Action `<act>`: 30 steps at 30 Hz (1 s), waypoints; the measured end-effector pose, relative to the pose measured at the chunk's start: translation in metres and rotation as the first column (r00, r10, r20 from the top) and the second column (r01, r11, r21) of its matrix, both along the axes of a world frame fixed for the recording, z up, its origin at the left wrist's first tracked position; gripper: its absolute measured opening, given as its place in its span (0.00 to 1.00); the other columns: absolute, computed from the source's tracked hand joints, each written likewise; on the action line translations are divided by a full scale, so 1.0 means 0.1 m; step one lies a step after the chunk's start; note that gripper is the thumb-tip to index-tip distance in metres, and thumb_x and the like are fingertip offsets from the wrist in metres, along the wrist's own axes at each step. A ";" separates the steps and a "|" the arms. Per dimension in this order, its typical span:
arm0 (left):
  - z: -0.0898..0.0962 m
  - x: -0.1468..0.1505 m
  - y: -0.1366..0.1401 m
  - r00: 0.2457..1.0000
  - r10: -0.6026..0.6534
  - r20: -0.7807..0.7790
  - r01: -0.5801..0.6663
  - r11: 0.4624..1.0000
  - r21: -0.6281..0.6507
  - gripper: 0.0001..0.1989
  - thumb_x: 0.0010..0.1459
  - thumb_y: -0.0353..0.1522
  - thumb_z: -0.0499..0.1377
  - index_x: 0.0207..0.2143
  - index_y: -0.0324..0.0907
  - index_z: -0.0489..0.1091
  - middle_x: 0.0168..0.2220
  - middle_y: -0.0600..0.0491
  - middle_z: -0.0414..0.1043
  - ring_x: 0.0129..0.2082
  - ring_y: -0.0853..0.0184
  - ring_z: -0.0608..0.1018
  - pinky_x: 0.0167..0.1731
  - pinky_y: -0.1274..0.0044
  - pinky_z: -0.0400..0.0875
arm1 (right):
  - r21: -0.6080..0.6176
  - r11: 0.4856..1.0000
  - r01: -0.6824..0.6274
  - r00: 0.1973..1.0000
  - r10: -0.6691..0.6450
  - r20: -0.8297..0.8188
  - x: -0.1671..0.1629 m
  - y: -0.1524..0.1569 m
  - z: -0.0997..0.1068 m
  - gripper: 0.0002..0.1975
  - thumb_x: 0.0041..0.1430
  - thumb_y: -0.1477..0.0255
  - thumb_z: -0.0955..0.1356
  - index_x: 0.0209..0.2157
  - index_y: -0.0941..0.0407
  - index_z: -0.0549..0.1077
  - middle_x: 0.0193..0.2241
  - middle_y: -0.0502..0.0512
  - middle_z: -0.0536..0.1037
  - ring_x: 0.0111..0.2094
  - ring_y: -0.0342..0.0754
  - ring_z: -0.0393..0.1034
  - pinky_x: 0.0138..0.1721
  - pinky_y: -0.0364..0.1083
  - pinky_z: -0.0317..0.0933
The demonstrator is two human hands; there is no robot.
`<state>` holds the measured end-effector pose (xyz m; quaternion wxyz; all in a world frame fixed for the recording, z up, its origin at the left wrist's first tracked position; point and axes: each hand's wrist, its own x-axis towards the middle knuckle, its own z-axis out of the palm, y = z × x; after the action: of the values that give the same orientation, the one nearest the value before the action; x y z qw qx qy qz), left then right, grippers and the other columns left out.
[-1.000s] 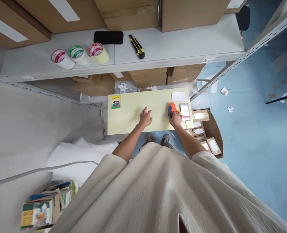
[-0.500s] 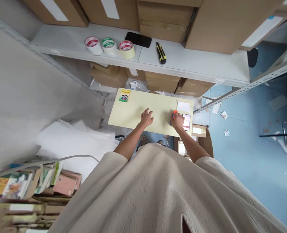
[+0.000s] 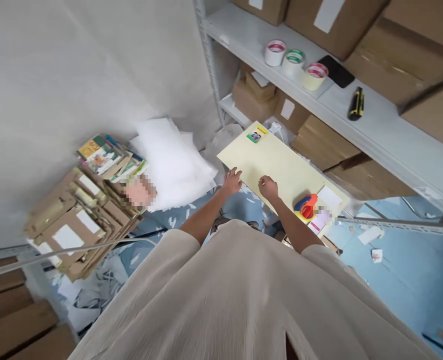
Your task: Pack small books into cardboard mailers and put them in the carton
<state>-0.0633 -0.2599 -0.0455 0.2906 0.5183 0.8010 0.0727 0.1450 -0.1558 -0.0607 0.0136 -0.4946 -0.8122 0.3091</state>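
Observation:
My left hand (image 3: 232, 181) is open at the near left edge of a pale yellow tabletop (image 3: 283, 162), its fingers spread. Over the front part of the tabletop, my right hand (image 3: 268, 188) is closed with the fingers curled in; whatever they hold, if anything, is hidden. Right of it lies an orange and blue tape dispenser (image 3: 307, 206), apart from the hand. A phone with a lit screen (image 3: 319, 220) and a white pad or paper stack (image 3: 329, 198) are beside the dispenser. At the far left corner rests a small yellow and green booklet (image 3: 257, 133).
A grey shelf (image 3: 390, 135) holds several tape rolls (image 3: 293, 62), a dark phone-like slab (image 3: 337, 71), a box cutter (image 3: 356, 104) and cartons. To the left are white foam sheets (image 3: 172, 165), books (image 3: 99, 152) and flattened cardboard (image 3: 69, 232). Paper scraps litter the blue floor.
My view has turned left. My right hand has let go of the tape dispenser and moved left, closer to my left hand. My left hand has shifted to the tabletop's near left edge.

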 end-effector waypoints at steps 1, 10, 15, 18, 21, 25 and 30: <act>0.01 -0.11 -0.09 1.000 0.027 0.002 -0.027 1.000 0.006 0.32 0.74 0.31 0.60 0.78 0.43 0.67 0.85 0.37 0.54 0.83 0.39 0.62 0.79 0.47 0.61 | -0.030 0.999 -0.021 0.999 0.019 -0.041 -0.15 -0.04 0.00 0.13 0.73 0.72 0.65 0.50 0.52 0.81 0.52 0.63 0.86 0.52 0.57 0.80 0.57 0.53 0.68; -0.03 -1.17 -0.90 0.984 0.179 0.013 -0.180 0.984 0.020 0.34 0.73 0.34 0.60 0.79 0.47 0.66 0.84 0.37 0.57 0.82 0.41 0.63 0.78 0.47 0.64 | -0.193 0.976 -0.102 0.978 0.063 -0.198 -1.39 -0.53 0.01 0.07 0.66 0.72 0.68 0.37 0.50 0.79 0.43 0.52 0.88 0.46 0.50 0.82 0.58 0.49 0.73; -0.08 -1.77 -1.36 0.979 0.202 -0.020 -0.202 0.979 -0.026 0.33 0.73 0.31 0.57 0.79 0.43 0.65 0.85 0.35 0.56 0.83 0.42 0.62 0.79 0.49 0.62 | -0.218 0.969 -0.119 0.982 0.083 -0.171 -2.04 -0.84 -0.01 0.06 0.65 0.73 0.69 0.37 0.51 0.79 0.43 0.53 0.88 0.48 0.51 0.82 0.60 0.51 0.73; -0.11 -2.09 -1.62 0.979 0.194 -0.064 -0.194 0.981 0.002 0.34 0.71 0.30 0.58 0.78 0.42 0.66 0.84 0.35 0.56 0.84 0.42 0.60 0.81 0.48 0.56 | -0.261 0.958 -0.117 0.980 0.068 -0.189 -2.39 -1.01 -0.05 0.05 0.64 0.73 0.69 0.36 0.50 0.78 0.43 0.53 0.88 0.49 0.52 0.82 0.61 0.52 0.73; -0.16 -2.34 -1.83 0.977 0.194 -0.092 -0.189 0.980 0.061 0.35 0.70 0.32 0.61 0.78 0.43 0.66 0.84 0.34 0.56 0.86 0.42 0.57 0.83 0.47 0.48 | -0.360 0.928 -0.096 0.974 0.014 -0.224 -2.68 -1.15 -0.12 0.05 0.64 0.73 0.69 0.36 0.51 0.78 0.41 0.53 0.87 0.46 0.51 0.82 0.58 0.51 0.75; -0.25 -2.55 -1.98 0.972 0.217 -0.087 -0.211 0.975 0.068 0.39 0.67 0.33 0.62 0.79 0.43 0.62 0.83 0.32 0.58 0.85 0.39 0.57 0.82 0.44 0.47 | -0.510 0.860 -0.031 0.971 -0.094 -0.218 -2.99 -1.33 -0.23 0.04 0.64 0.72 0.71 0.37 0.52 0.80 0.38 0.51 0.85 0.36 0.47 0.81 0.49 0.48 0.75; -0.34 -2.66 -2.04 0.972 0.217 -0.092 -0.215 0.976 0.033 0.36 0.66 0.29 0.60 0.77 0.42 0.64 0.81 0.31 0.61 0.81 0.40 0.63 0.79 0.48 0.54 | -0.659 0.749 0.073 0.961 -0.229 -0.154 -3.23 -1.53 -0.33 0.04 0.62 0.73 0.73 0.40 0.53 0.81 0.38 0.53 0.86 0.34 0.46 0.80 0.38 0.43 0.72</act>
<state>-0.3291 -0.4636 -0.0795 0.2364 0.4343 0.8647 0.0883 -0.1780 -0.3083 -0.0934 -0.0412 -0.4948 -0.6055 0.6220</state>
